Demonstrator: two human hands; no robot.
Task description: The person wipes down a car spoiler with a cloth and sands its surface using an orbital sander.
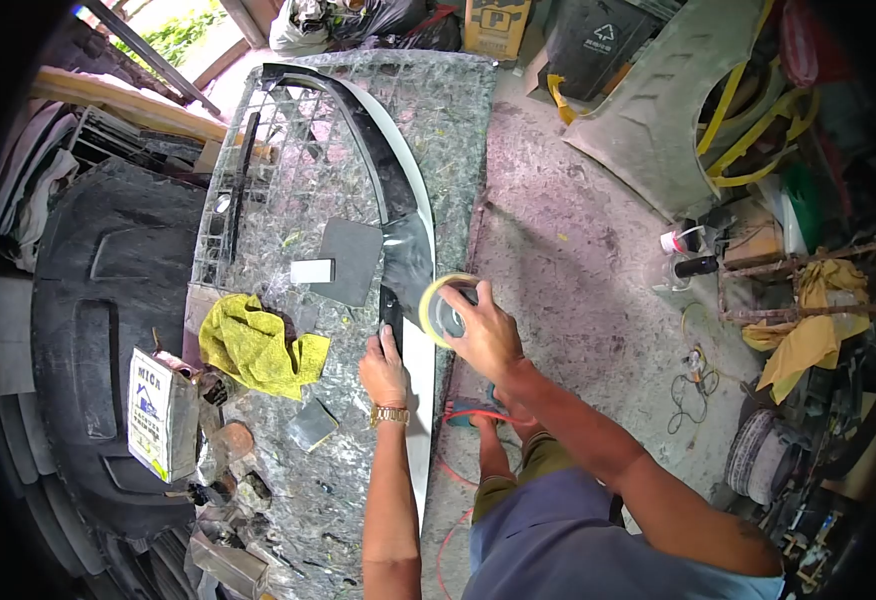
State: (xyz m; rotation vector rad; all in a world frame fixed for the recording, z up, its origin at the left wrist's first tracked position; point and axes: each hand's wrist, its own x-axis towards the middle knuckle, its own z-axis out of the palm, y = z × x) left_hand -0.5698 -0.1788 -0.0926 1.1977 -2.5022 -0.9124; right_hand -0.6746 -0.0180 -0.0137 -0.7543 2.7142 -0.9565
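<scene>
My right hand [485, 335] grips a roll of yellow masking tape [426, 312], its thumb and fingers curled around the ring. The roll is at the right edge of the bench, beside a long curved black car trim piece [360, 130]. My left hand [385, 374], below a metal-banded watch, has its fingers on the lower black end of that trim, a finger stretched along it. A white curved strip [419, 420] runs under and beside the trim. Left of the trim lie a dark grey sheet [358, 250] and a small white block [312, 271].
A yellow cloth [258, 345], a grey abrasive pad [312, 425] and a lacquer thinner can [161, 415] are on the left of the paint-stained bench [458, 120]. A grey car fender [658, 130] stands back right. Cables [695, 385] lie on the floor.
</scene>
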